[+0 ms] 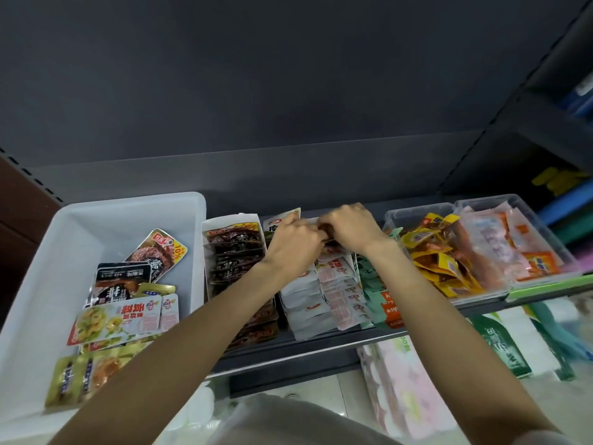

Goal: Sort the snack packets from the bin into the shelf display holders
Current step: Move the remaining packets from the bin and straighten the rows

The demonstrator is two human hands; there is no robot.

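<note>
A white plastic bin (41, 252) stands on the shelf at the left with several loose snack packets (128, 303) in it. To its right stand cardboard display holders: one with dark brown packets (234, 252), then rows of white and pink packets (333, 293). My left hand (293, 244) and my right hand (349, 228) meet at the back of the white and pink rows, fingers curled round a reddish-brown packet (324, 228) held between them. Most of that packet is hidden by the fingers.
Green packets (373, 281) fill a holder right of the pink row. Two clear trays hold yellow packets (433, 261) and orange-pink packets (503, 248). The dark shelf edge (305, 348) runs below. Wrapped goods sit on the floor at lower right (404, 390).
</note>
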